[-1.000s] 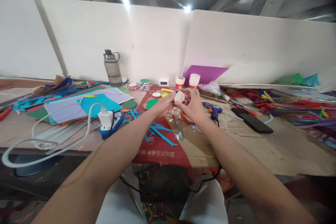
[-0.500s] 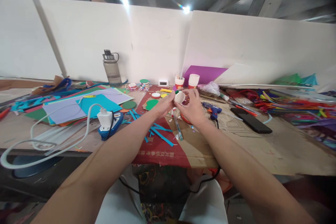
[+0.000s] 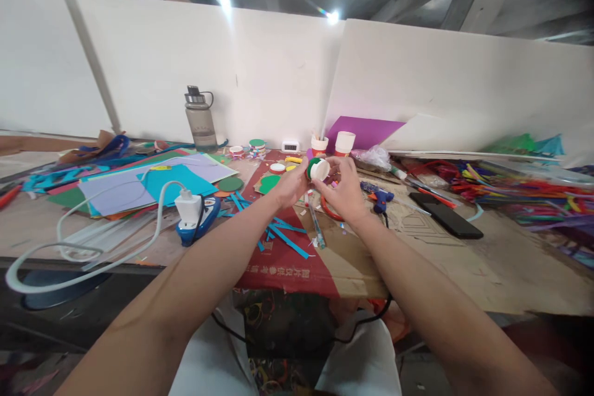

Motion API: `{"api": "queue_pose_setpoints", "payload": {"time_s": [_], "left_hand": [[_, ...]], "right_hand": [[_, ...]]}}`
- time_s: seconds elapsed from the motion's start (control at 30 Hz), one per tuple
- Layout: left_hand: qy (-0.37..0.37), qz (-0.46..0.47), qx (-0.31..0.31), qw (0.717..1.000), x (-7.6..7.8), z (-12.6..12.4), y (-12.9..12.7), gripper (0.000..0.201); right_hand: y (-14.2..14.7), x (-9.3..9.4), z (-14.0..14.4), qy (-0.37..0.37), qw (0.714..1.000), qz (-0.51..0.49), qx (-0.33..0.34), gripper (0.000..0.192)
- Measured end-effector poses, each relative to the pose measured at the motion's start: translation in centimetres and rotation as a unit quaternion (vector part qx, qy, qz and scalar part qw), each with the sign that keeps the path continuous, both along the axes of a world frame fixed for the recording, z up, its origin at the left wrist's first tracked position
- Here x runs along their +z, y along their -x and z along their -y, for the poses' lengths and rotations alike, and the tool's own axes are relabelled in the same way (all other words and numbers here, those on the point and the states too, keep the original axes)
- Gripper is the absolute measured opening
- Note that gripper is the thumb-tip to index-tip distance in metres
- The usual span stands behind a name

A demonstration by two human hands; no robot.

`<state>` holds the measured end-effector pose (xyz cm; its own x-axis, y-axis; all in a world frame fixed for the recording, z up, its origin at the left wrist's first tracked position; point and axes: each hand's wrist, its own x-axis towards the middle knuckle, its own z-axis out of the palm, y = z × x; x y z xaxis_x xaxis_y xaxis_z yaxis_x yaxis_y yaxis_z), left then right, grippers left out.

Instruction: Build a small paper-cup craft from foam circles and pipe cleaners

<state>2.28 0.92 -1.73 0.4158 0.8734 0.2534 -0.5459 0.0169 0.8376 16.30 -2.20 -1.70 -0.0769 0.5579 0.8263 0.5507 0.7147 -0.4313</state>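
"Over the tabletop cardboard (image 3: 355,272), at the middle of our clock face, what are the hands holding?"

"A green-and-white round piece (image 3: 319,169), green at its nine o'clock side, white at three. Twelve points away from the wearer."

"And the left hand (image 3: 293,187)?"

"It comes in from about eight o'clock, fingers closed in on the green side with barely any spread."

"The right hand (image 3: 346,189)?"

"From four. Its thumb and fingers are bent in a loose pinch at the white side, gripping it. Some fingertips are hidden, so I can't tell where each one presses."

"What lies around them?"

"A pen (image 3: 317,228) at six, blue strips (image 3: 290,241) at seven, and a green disc (image 3: 270,184) between eight and nine."

"Farther out?"

"The bottle (image 3: 201,120) stands upright at ten, the small digital clock (image 3: 291,146) at eleven. A cup with thin sticks (image 3: 319,147) is at twelve, white cups (image 3: 344,143) at one. Toward four lies the blue glue gun (image 3: 381,199), with the dark phone (image 3: 445,215) beyond it."
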Motion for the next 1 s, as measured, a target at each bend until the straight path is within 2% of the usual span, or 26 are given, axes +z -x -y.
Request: {"api": "queue_pose_setpoints", "payload": {"time_s": [0.27,0.5,0.8,1.0], "left_hand": [[0.009,-0.011,0.01,1.0,-0.1,0.0,-0.1,0.036],[0.003,-0.036,0.02,0.999,-0.4,-0.2,-0.3,0.044],[-0.003,-0.045,0.022,0.999,-1.1,-0.9,-0.1,0.044],[0.025,-0.044,0.022,0.998,-1.5,-1.2,0.0,0.044]], "right_hand": [[0.0,-0.1,-0.1,0.021,1.0,0.006,0.014,0.036],[0.0,-0.1,-0.2,0.022,1.0,0.001,0.007,0.036],[0.5,-0.2,-0.1,0.026,0.999,0.001,-0.035,0.034],[1.1,-0.3,0.0,0.023,0.997,0.004,-0.069,0.032]]}}
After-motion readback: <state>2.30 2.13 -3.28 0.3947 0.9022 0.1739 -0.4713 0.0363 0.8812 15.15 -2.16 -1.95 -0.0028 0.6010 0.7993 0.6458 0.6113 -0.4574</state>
